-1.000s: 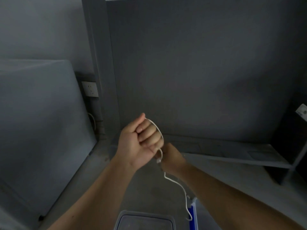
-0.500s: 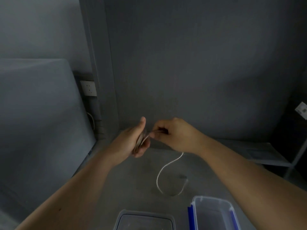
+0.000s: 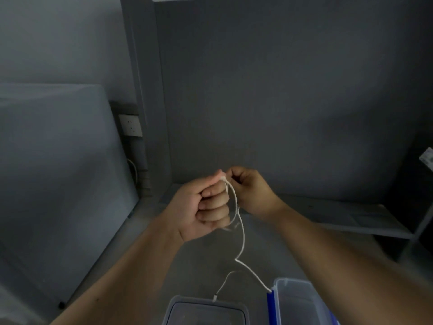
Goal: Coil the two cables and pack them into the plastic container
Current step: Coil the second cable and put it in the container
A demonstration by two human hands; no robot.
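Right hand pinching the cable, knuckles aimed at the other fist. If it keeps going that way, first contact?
Most likely the left hand: the right hand pinches the white cable right at the left fist's top, with hardly any gap showing. Depth is unclear from one view, so it might slip just behind.

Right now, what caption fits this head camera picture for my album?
Two hands, left hand and right hand, wind a white cable above an open plastic container and its lid.

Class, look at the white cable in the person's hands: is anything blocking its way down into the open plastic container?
Nothing visible does. The cable hangs from both hands above the open container; its lid lies apart, to the left.
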